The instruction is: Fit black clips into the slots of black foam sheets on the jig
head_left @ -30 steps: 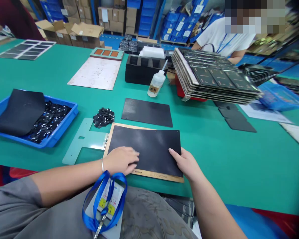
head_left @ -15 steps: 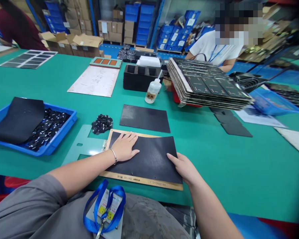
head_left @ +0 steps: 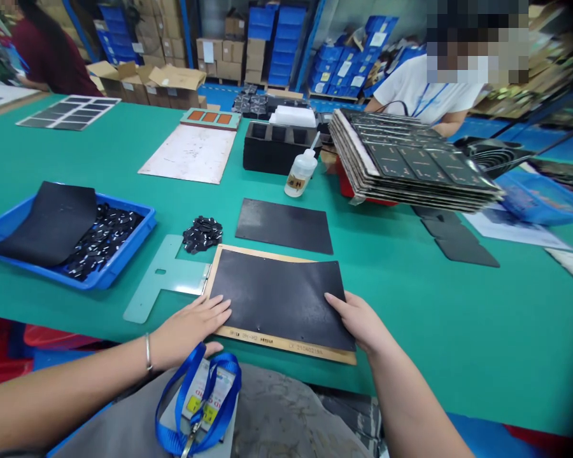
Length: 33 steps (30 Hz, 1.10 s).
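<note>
Head camera, looking down at my hands on the wooden board (head_left: pixel 286 346), a tan frame with small printed lettering along its near strip. A black sheet (head_left: pixel 277 296) lies flat on this board, its long axis running left to right across me. My right hand (head_left: pixel 356 324) is the one on the sheet: it lies open, fingers spread over the sheet's near right part, pinching nothing. My left hand (head_left: pixel 188 331) is also open and flat, at the board's near left corner, and its fingertips reach the sheet's left end without gripping it. So the sheet lies ahead of both hands, between them, with my right hand more on it than my left.

Just left of the board, a pale green template (head_left: pixel 162 280) is joined to it by a metal hinge (head_left: pixel 205 278). Farther left sits a blue tray (head_left: pixel 109 273) holding a black sheet and small black pieces. Beyond the board lie a loose heap of black pieces (head_left: pixel 202 234) and a second black sheet (head_left: pixel 284 226). Farther beyond it, toward the right, stands a tall stack of black-faced boards (head_left: pixel 410 159). Nearer me than the board hangs a blue lanyard (head_left: pixel 198 407).
</note>
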{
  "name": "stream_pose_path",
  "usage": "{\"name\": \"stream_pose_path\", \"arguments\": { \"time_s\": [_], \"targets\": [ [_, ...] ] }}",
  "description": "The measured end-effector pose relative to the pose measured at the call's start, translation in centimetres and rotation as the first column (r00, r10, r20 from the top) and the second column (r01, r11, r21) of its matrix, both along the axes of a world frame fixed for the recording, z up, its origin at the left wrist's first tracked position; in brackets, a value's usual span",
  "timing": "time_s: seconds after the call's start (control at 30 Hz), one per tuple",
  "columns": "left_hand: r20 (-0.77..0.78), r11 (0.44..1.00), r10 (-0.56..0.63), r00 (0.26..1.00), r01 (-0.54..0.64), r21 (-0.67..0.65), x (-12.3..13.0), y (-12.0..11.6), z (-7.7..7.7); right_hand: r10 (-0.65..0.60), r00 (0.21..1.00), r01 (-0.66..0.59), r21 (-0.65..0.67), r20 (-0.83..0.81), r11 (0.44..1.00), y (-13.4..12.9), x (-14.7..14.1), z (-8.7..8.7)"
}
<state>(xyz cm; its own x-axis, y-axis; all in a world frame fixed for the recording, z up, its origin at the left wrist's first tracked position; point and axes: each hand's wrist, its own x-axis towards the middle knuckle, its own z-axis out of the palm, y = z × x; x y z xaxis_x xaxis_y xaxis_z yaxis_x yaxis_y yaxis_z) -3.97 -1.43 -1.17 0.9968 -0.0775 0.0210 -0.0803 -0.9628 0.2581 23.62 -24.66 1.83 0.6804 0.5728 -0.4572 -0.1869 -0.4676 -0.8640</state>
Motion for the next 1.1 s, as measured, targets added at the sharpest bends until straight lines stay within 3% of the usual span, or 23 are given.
{"name": "stream_pose_path", "arguments": {
  "time_s": [0.1,0.3,0.4,0.43,0.47,0.5,0.53,0.57,0.6,0.63,0.67,0.7,0.73,0.83,0.9,0.93,1.0,1.1],
  "targets": [
    [0.010,0.997,0.045,0.999,-0.045,0.059,-2.1,-0.9,-0.8,-0.016,1.000,0.016,0.011,0.008,1.000,0.0,0.2,-0.3],
    [-0.026,0.989,0.089,0.996,-0.085,0.120,-2.5,-1.5,-0.8,0.036,0.999,-0.038,0.040,0.039,0.998,0.1,0.2,-0.6],
    [-0.038,0.985,0.091,0.995,-0.095,-0.141,-3.3,-1.2,-0.1,0.037,0.993,-0.042,0.041,0.109,0.998,0.0,0.3,-0.7],
    [-0.029,0.941,0.152,0.988,-0.153,-0.302,-3.6,-1.1,0.1,0.033,0.989,-0.035,0.016,0.141,0.999,-0.2,0.5,-0.7],
    [-0.027,0.835,0.273,0.962,-0.251,-0.490,-3.8,-1.0,0.2,0.027,0.981,-0.022,-0.030,0.192,0.999,-0.4,0.7,-0.8],
    [-0.065,0.639,0.434,0.899,-0.358,-0.681,-3.9,-1.0,0.3,0.025,0.963,0.001,-0.096,0.268,0.995,-0.7,1.0,-1.0],
    [-0.165,0.351,0.583,0.796,-0.430,-0.832,-3.9,-0.9,0.4,0.036,0.930,0.031,-0.175,0.366,0.984,-1.0,1.2,-1.1],
    [-0.310,0.021,0.662,0.683,-0.430,-0.903,-3.7,-0.8,0.4,0.061,0.880,0.067,-0.251,0.471,0.966,-1.3,1.4,-1.1],
    [-0.454,-0.280,0.655,0.604,-0.365,-0.888,-3.5,-0.6,0.4,0.097,0.816,0.101,-0.306,0.570,0.947,-1.4,1.5,-1.2],
    [-0.558,-0.505,0.598,0.576,-0.270,-0.820,-3.3,-0.4,0.4,0.133,0.750,0.125,-0.337,0.648,0.933,-1.5,1.5,-1.1],
    [-0.610,-0.651,0.532,0.588,-0.177,-0.738,-3.0,-0.3,0.4,0.162,0.696,0.131,-0.345,0.699,0.929,-1.4,1.3,-1.0],
    [-0.621,-0.734,0.485,0.616,-0.099,-0.672,-2.8,-0.1,0.4,0.180,0.655,0.120,-0.337,0.733,0.934,-1.2,1.1,-0.9],
    [-0.612,-0.776,0.470,0.636,-0.033,-0.630,-2.6,0.0,0.4,0.195,0.621,0.096,-0.321,0.759,0.942,-0.8,0.7,-0.7],
    [-0.564,-0.774,0.520,0.641,0.075,-0.628,-2.3,-0.3,0.6,0.275,0.524,-0.041,-0.298,0.806,0.954,0.8,-0.9,-0.2],
    [-0.493,-0.695,0.577,0.651,0.074,-0.716,-2.2,-0.8,0.8,0.350,0.474,-0.153,-0.316,0.808,0.936,2.3,-2.3,-0.1],
    [-0.440,-0.625,0.612,0.657,0.062,-0.778,-2.2,-1.1,0.9,0.394,0.460,-0.204,-0.337,0.796,0.919,3.3,-3.1,-0.1],
    [-0.312,-0.413,0.665,0.679,-0.013,-0.910,-1.9,-1.6,1.0,0.494,0.425,-0.308,-0.392,0.758,0.867,5.7,-4.6,0.0],
    [-0.126,0.013,0.658,0.742,-0.179,-0.984,-1.1,-1.9,1.0,0.620,0.312,-0.471,-0.449,0.720,0.759,10.0,-5.9,0.1]
  ]
}}
